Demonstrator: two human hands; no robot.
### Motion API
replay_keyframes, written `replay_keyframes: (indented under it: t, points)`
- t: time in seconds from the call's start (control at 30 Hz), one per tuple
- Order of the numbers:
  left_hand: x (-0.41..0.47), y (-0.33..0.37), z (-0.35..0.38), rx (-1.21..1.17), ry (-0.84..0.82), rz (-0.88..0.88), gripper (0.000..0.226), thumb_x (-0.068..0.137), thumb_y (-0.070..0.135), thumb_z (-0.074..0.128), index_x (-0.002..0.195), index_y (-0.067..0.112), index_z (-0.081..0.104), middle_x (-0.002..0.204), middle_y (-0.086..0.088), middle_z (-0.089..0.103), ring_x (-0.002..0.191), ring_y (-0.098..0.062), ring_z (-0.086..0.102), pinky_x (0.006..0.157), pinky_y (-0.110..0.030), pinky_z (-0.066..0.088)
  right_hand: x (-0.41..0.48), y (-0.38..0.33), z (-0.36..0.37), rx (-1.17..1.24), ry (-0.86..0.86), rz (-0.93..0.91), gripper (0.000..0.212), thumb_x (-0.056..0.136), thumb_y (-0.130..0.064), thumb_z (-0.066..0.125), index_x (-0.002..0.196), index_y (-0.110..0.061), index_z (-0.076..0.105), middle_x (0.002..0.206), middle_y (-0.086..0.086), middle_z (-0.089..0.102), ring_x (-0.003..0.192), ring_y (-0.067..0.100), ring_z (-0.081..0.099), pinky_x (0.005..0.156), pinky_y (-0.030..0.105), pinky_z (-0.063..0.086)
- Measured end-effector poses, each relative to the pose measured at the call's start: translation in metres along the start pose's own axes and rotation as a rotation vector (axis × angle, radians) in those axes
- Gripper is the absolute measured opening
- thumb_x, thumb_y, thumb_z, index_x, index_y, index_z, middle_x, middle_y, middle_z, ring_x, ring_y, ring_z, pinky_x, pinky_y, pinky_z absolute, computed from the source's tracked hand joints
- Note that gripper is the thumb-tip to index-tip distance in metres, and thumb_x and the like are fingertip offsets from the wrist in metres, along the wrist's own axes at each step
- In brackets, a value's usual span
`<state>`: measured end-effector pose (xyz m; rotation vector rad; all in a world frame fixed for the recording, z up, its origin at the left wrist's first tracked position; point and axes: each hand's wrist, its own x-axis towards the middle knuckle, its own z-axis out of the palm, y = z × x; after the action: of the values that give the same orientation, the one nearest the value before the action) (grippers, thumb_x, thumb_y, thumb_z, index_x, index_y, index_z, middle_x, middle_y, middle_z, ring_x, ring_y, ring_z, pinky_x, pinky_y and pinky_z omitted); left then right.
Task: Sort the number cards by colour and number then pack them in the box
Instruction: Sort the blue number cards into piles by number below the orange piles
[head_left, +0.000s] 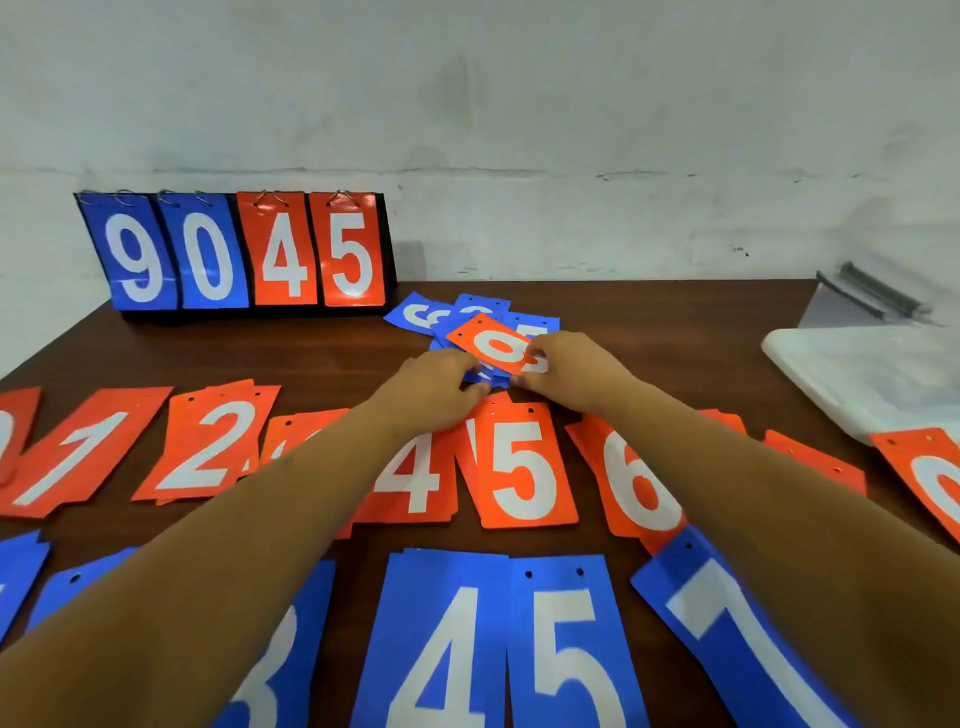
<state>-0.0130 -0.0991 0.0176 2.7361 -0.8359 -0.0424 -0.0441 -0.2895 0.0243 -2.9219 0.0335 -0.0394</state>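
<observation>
A plain workroom, of what kind I cannot tell: a bare, scuffed white wall (571, 130) behind a dark wooden table (675, 332), with a flip scoreboard (239, 254) standing at its far edge.

Two bare arms reach forward, hands close together at the far end.

The left forearm (234, 545) runs up from the lower left and the right forearm (769, 499) from the lower right, both unsleeved and angled inward so that the wrists converge. The left hand (434, 387) is knuckles up, its fingers bent downward and bunched at the tips; whether they grip anything cannot be told. The right hand (569, 371), just beside it and not quite touching, is also back upward, its thumb laid across the near corner of an orange card (488, 340) and its fingers curled beneath, pinching that corner.
</observation>
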Motion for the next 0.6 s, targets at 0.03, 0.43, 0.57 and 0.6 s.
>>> replay_keyframes:
  t: [0.03, 0.43, 0.57, 0.6]
  points:
    - [0.001, -0.002, 0.002, 0.001, 0.034, 0.017, 0.037, 0.097, 0.039, 0.050, 0.128, 0.019, 0.057, 0.126, -0.002, 0.061, 0.113, -0.018, 0.054, 0.097, -0.035, 0.045, 0.000, 0.001, 0.001, -0.051, 0.010, -0.037, 0.047, 0.093, -0.045, 0.055, 0.130, -0.016, 0.056, 0.127, 0.007, 0.061, 0.109, 0.024, 0.058, 0.092, 0.037, 0.050]
    - [0.013, -0.002, -0.020, -1.040, 0.344, -0.474, 0.012, 0.088, 0.006, 0.058, 0.083, 0.004, 0.069, 0.094, -0.015, 0.073, 0.086, -0.028, 0.072, 0.085, -0.047, 0.058, -0.019, -0.027, 0.001, 0.119, 0.262, -0.423, 0.035, 0.099, -0.037, 0.050, 0.120, -0.015, 0.066, 0.116, 0.004, 0.069, 0.105, 0.020, 0.061, 0.087, 0.030, 0.044]
    - [0.002, -0.016, -0.032, -1.251, 0.497, -0.504, 0.009, 0.093, 0.009, 0.058, 0.101, 0.011, 0.064, 0.111, -0.006, 0.068, 0.101, -0.022, 0.065, 0.092, -0.042, 0.054, -0.009, -0.027, -0.007, 0.511, 0.549, -0.050, 0.041, 0.095, -0.044, 0.053, 0.111, -0.008, 0.064, 0.106, 0.004, 0.064, 0.100, 0.017, 0.058, 0.084, 0.025, 0.042]
    - [-0.001, -0.017, -0.036, -1.351, 0.497, -0.483, 0.014, 0.094, 0.009, 0.058, 0.108, 0.009, 0.062, 0.115, -0.007, 0.067, 0.104, -0.022, 0.065, 0.090, -0.041, 0.054, -0.008, -0.029, -0.011, 0.644, 0.505, 0.069, 0.044, 0.094, -0.048, 0.054, 0.108, -0.009, 0.064, 0.103, 0.002, 0.065, 0.096, 0.016, 0.060, 0.081, 0.027, 0.046]
